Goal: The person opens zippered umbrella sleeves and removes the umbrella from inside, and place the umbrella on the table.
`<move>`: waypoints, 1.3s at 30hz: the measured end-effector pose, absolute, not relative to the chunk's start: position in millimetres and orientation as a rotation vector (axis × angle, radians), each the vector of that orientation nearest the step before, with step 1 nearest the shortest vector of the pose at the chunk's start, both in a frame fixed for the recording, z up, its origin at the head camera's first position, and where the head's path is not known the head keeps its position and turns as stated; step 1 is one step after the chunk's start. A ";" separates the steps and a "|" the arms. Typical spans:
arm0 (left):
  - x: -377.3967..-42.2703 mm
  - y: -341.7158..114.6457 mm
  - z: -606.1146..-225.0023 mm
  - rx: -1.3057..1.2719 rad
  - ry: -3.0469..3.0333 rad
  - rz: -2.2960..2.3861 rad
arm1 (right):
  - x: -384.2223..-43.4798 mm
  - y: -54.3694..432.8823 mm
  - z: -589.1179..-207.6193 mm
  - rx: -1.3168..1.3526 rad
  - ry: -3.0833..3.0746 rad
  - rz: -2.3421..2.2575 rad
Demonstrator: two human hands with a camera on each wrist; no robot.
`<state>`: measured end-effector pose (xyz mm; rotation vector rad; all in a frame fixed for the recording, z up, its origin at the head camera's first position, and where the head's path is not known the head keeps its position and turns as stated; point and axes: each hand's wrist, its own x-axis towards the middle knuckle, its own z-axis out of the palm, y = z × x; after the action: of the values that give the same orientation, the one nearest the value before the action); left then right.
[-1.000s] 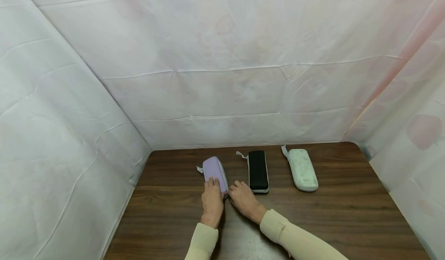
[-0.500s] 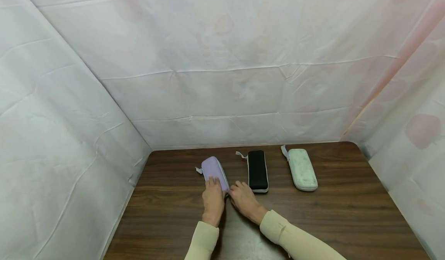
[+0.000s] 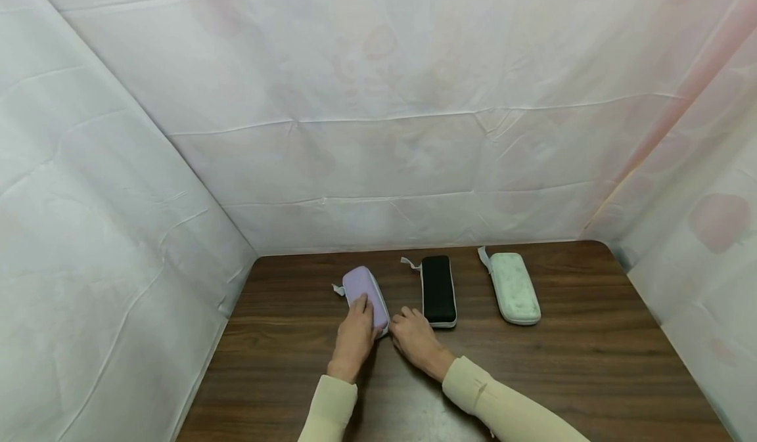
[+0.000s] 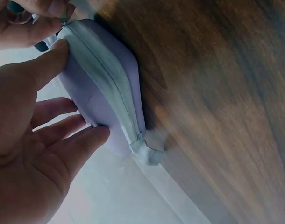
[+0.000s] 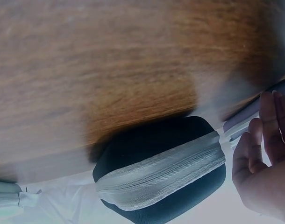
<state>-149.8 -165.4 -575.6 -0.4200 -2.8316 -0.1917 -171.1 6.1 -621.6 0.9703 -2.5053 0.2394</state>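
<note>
A lavender zippered pencil case (image 3: pixel 362 283) lies at the left of the row, slightly slanted. My left hand (image 3: pixel 353 335) holds its near part, fingers over the top. In the left wrist view, the thumb of that left hand (image 4: pixel 25 126) rests beside one end of the pale zipper (image 4: pixel 103 70), with the fingertips on the lavender side. Fingers of my right hand (image 3: pixel 414 338) pinch the zipper pull (image 4: pixel 64 21) at the case's near right corner. A fabric tab (image 4: pixel 147 155) sticks out at the zipper's other end.
Just right of my right hand lies a black zippered case (image 3: pixel 438 291) with a grey tab. Farther right is a pale green case (image 3: pixel 514 287). All lie on a dark wood table (image 3: pixel 568 363), enclosed by pale printed cloth (image 3: pixel 378 159) at the back and sides.
My left hand and forearm have swung a little to the left, the fingers still on the lavender case. The right hand stays at the near corner; the cases have hardly moved.
</note>
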 end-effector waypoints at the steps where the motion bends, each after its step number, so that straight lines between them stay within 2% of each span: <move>1: -149.6 -164.9 -575.1 -0.420 -2.828 -0.207 | -171.2 6.1 -621.8 0.972 -2.502 0.238; 39: -156.9 -131.7 -589.9 -0.119 -2.779 -0.191 | -165.6 4.7 -627.1 0.896 -2.420 0.307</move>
<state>-156.9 -131.7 -589.9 -0.1186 -2.7792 -0.1907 -165.6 4.7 -627.1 0.8955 -2.4201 0.3070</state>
